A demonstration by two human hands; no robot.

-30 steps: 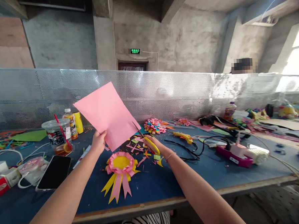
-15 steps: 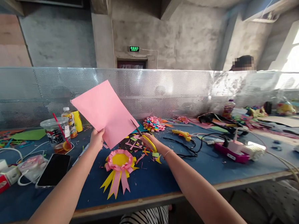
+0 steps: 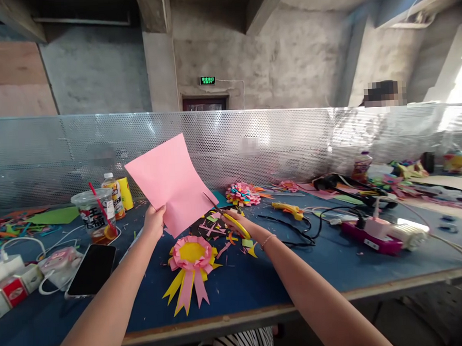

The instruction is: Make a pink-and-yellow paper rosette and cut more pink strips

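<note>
My left hand (image 3: 155, 222) pinches the lower left edge of a pink sheet of paper (image 3: 169, 184), held up above the table. My right hand (image 3: 237, 225) grips yellow-handled scissors (image 3: 239, 228), their dark blades at the sheet's right corner. Whether the blades bite into the paper I cannot tell. Below the sheet lies a paper rosette (image 3: 192, 255) with a yellow centre, pink pleats and pink and yellow tails. Paper scraps (image 3: 208, 228) in pink, yellow and green are scattered behind it.
At left stand a plastic cup (image 3: 94, 216) with a red straw, a bottle (image 3: 114, 194) and a phone (image 3: 92, 270). A yellow glue gun (image 3: 287, 210) and a magenta power strip (image 3: 369, 238) lie at right, with cables. A perforated metal screen (image 3: 283, 144) runs along the back.
The whole view has shifted slightly, so the table items appear further right and a little lower. My hands still hold the paper and scissors in nearly the same pose; the sheet curves slightly more.
</note>
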